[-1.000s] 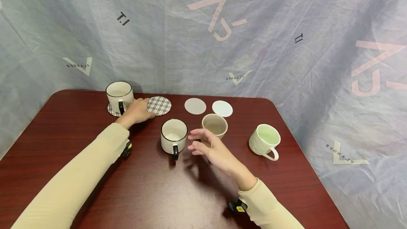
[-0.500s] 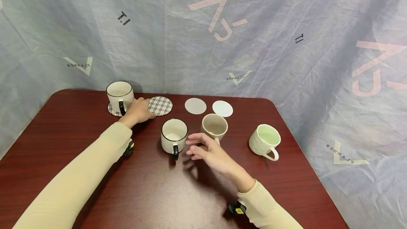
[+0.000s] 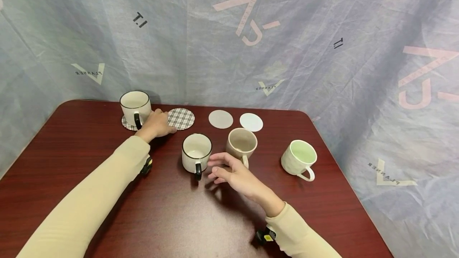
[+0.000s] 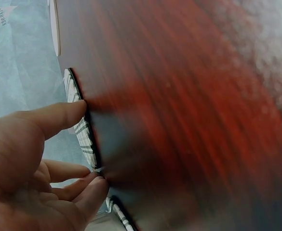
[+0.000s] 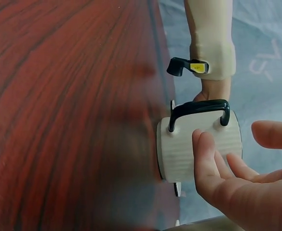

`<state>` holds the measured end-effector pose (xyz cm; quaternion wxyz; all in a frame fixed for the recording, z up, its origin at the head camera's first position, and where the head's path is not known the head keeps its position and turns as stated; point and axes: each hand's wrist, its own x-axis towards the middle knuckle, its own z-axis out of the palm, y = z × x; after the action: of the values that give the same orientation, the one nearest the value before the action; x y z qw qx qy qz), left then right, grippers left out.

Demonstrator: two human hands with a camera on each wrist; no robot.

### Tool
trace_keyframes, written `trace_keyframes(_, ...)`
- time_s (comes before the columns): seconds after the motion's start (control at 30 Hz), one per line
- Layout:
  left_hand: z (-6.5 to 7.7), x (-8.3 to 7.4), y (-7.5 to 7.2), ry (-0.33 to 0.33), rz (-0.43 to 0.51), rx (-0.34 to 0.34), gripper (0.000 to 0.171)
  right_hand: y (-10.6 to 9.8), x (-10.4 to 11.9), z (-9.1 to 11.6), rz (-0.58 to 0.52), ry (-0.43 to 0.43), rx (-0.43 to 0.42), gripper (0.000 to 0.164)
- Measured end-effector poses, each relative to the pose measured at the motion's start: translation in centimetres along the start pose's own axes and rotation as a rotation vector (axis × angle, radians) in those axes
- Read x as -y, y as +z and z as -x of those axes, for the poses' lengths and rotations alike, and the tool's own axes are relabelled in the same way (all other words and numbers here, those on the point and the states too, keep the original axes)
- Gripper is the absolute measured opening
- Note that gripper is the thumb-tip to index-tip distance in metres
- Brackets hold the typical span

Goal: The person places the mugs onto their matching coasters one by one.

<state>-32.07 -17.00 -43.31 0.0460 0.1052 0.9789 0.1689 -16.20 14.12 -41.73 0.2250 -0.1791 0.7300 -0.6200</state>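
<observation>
My left hand (image 3: 156,124) reaches to the back left, thumb and curled fingers at the edge of a round plaid coaster (image 3: 181,119). In the left wrist view, the thumb touches this coaster (image 4: 85,137) and the fingertips meet its other end, low at the table. My right hand (image 3: 238,174) hovers with loosely bent fingers, holding nothing. Its fingertips are close to the right side of a ribbed white mug (image 3: 193,161) with black rim and handle. The right wrist view shows the mug (image 5: 198,149) behind those fingers. A beige mug (image 3: 237,143) stands just beyond the right hand.
A second black-rimmed white mug (image 3: 134,104) stands on another plaid coaster (image 3: 127,124), close left of the left hand. Along the back lie a greyish coaster (image 3: 220,119) and a white coaster (image 3: 251,122). A pale green mug (image 3: 295,161) stands right. A curtain (image 3: 229,51) hangs behind the table.
The left hand and the plaid coaster have shifted slightly right. My right hand has drawn back a little toward me, uncovering the beige mug's handle. The mugs stay in place.
</observation>
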Motion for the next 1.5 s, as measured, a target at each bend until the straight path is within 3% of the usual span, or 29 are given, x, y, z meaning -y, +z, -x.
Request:
trace_keyframes(0.27,0.2,0.0,0.0,-0.007,0.011,0.004,0.064,0.7,-0.6,-0.4,-0.029,0.026,0.036,0.042)
trace_keyframes(1.0,0.6,0.1,0.4,0.003,0.027,-0.027,0.073,2.1,-1.6,-0.9,-0.167,0.11,0.06,0.039)
trace_keyframes(1.5,0.9,0.0,0.4,-0.001,0.048,-0.035,0.074,2.6,-1.6,-1.4,-0.206,0.099,0.065,0.036)
